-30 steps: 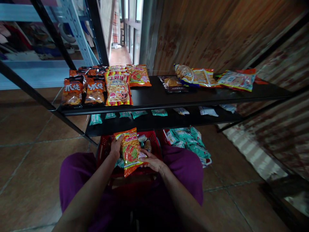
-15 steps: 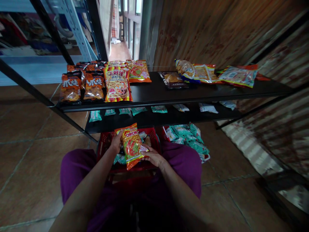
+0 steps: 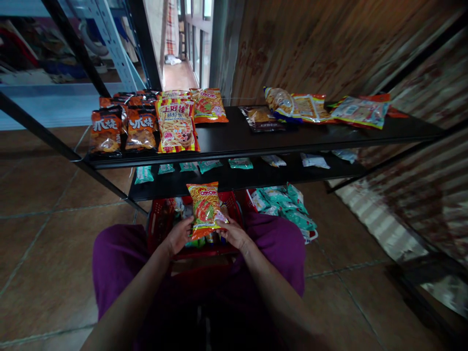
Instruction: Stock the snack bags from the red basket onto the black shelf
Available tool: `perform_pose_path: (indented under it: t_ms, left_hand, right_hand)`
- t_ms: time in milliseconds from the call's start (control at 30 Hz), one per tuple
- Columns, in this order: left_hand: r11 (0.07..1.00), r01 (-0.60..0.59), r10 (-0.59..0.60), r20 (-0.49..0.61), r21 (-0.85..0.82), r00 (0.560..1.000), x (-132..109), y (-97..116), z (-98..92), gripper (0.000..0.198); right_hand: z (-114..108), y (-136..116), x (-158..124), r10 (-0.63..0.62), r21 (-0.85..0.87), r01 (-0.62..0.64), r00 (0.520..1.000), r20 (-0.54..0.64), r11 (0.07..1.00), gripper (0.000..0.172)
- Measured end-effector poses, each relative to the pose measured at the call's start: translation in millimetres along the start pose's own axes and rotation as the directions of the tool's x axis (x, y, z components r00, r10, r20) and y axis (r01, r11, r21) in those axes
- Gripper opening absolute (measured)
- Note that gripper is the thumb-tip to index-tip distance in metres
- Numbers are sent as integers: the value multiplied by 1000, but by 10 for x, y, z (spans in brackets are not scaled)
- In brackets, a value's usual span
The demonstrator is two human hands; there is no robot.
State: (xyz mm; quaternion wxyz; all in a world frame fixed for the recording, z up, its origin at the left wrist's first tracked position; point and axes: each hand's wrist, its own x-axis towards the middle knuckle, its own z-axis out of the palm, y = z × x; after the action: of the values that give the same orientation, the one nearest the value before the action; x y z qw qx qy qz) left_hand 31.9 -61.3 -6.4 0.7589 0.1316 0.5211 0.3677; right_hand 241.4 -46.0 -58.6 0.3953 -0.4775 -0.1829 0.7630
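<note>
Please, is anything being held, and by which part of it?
An orange snack bag: the right grip holds its lower right corner; the left grip is at its lower left edge, contact unclear.

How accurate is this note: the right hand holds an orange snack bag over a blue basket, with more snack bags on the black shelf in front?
Not quite: the basket is red, not blue, as the head view shows. The right hand does hold an orange snack bag over it, with more snack bags on the black shelf in front.
</note>
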Motion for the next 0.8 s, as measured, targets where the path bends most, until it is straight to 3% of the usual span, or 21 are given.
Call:
perform_pose_path:
  t_ms: [100,233,600,800]
  left_hand:
    - [996,-92,92,-64,3,994,-45,-167,26,22]
    - [983,-182,186,-165,37,969,-65,-261,94,23]
    - [947,-286,305,-126,147,944,-96,-275,144,30]
    - [896,-323,354,-49,306,934,-166,-261,142,45]
  right_hand:
    - [16,-3,15,-16,1,17,1000,-16,1000,41]
    - [23,-3,7,-19,-19,19,1000,-9,1000,41]
    - [65,-85,-116,-6,-60,7,1000,17,998,44]
    - [69,-93,-159,13,-74,-7,997,82,997,50]
